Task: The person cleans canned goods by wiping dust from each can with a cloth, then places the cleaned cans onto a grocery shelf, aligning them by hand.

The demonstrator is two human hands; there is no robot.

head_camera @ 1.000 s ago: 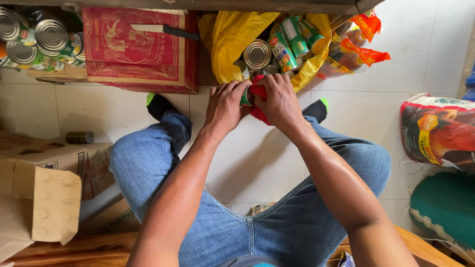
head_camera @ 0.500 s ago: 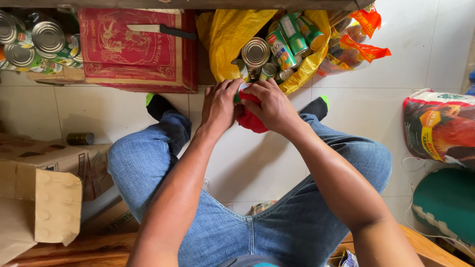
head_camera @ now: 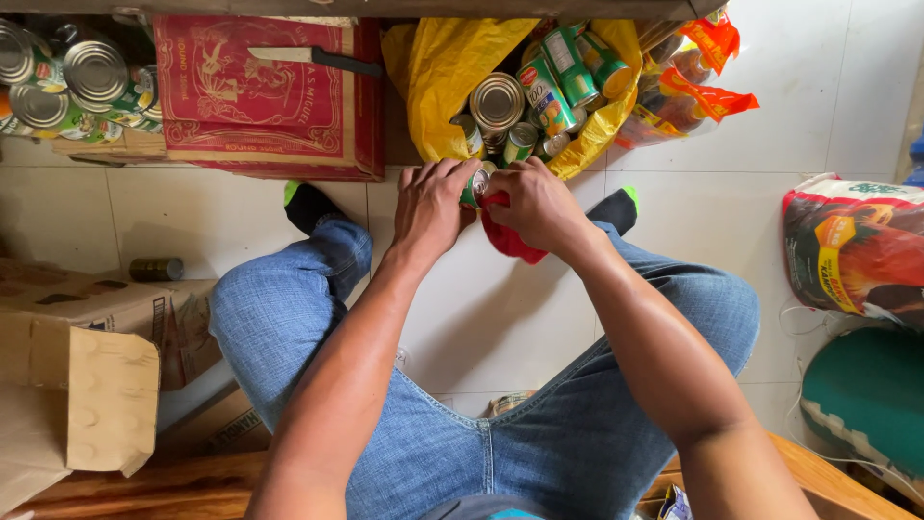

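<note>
My left hand (head_camera: 432, 206) grips a small green can (head_camera: 474, 184) just below the yellow bag. Against that can my right hand (head_camera: 535, 205) presses a red cloth (head_camera: 507, 239); the cloth hangs down under the palm. Both hands meet above the white tiled floor, between my knees in blue jeans. The yellow plastic bag (head_camera: 435, 65) lies open right behind them and holds several tins, some silver-topped, some green-labelled.
A red cardboard box (head_camera: 241, 106) with a knife (head_camera: 313, 59) on top stands at the back left. Stacked tins (head_camera: 77, 82) fill the far left corner. Brown cartons (head_camera: 77, 385) lie at left, one loose tin (head_camera: 156, 269) beside them. Printed sacks (head_camera: 857, 250) sit at right.
Both hands stayed together on the can and cloth, shifting slightly; the red cloth now hangs lower under my right hand. The view has drifted a little.
</note>
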